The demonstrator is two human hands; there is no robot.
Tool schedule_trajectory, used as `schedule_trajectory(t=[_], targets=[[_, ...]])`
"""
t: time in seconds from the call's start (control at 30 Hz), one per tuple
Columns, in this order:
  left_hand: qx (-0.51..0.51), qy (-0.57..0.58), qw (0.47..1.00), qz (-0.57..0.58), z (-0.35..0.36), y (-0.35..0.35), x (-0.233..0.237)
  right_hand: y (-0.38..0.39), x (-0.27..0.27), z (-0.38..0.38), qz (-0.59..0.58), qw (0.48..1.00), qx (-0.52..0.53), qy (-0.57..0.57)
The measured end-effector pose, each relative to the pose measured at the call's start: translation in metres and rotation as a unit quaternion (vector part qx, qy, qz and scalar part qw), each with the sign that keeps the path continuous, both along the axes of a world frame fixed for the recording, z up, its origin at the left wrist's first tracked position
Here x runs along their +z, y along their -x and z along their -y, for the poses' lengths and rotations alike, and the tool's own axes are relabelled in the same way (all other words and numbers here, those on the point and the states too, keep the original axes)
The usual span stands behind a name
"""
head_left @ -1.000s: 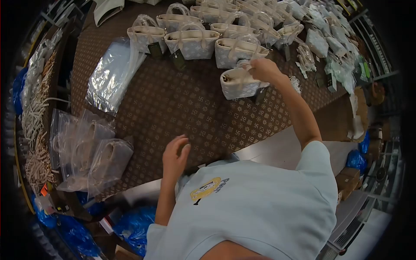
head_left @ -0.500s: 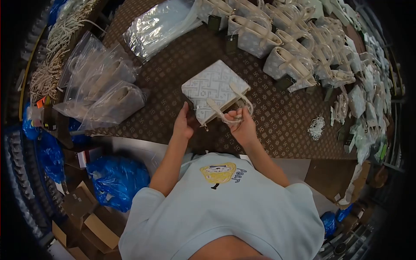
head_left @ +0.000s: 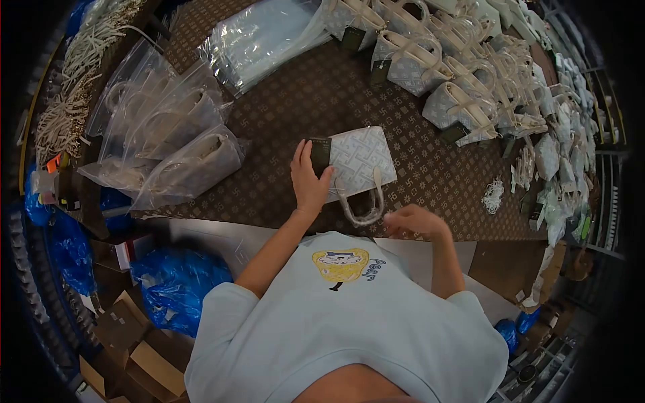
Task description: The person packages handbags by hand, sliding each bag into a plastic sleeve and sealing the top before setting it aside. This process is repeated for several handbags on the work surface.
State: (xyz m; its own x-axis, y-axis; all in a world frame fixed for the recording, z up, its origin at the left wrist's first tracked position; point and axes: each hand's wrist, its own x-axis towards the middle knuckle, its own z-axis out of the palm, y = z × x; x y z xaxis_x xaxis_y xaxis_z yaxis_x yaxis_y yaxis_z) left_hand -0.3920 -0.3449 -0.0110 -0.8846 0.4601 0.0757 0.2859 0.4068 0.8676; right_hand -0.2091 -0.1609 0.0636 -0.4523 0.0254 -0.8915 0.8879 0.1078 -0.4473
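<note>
A pale handbag [head_left: 363,161] with an embossed geometric pattern lies flat on the patterned brown table cover, its two light handles [head_left: 363,213] pointing toward me. At its left edge is a dark green tag [head_left: 321,152]. My left hand [head_left: 311,183] rests there, fingers stretched along the tag and thumb apart at the bag's side. Slightly blurred, my right hand [head_left: 420,221] hovers just right of the handles with loosely bent fingers and nothing visible in them.
Several similar handbags [head_left: 410,64] with dark tags stand at the back right. Bags in clear plastic [head_left: 188,164] lie at the left, below a stack of clear plastic sleeves [head_left: 262,43]. A small white string bundle [head_left: 493,196] sits at the right. Blue plastic bags [head_left: 178,282] are below the table edge.
The handbag has turned and now lies further right and nearer me. My right hand has let go of the handles and moved right. My left hand has moved up onto the tag.
</note>
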Motion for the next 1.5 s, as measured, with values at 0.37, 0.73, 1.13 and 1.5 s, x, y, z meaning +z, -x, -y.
schedule_trajectory(t=[0.37,0.73,1.13,1.5], targets=[[0.078,-0.083,0.989,0.099,0.009,0.016,-0.016,0.084,-0.100,0.009,-0.258,0.932,-0.247,-0.066],[0.055,0.073,0.993,-0.080,0.006,0.029,-0.031,0.088,-0.035,0.099,-0.384,0.751,-0.019,-0.538],[-0.058,-0.048,0.997,0.022,0.030,0.057,-0.022,0.114,-0.052,0.103,-0.293,0.887,-0.213,-0.286],[-0.251,0.101,0.955,-0.118,0.005,0.065,-0.011,0.134,-0.034,0.052,-0.396,0.779,-0.007,-0.487]])
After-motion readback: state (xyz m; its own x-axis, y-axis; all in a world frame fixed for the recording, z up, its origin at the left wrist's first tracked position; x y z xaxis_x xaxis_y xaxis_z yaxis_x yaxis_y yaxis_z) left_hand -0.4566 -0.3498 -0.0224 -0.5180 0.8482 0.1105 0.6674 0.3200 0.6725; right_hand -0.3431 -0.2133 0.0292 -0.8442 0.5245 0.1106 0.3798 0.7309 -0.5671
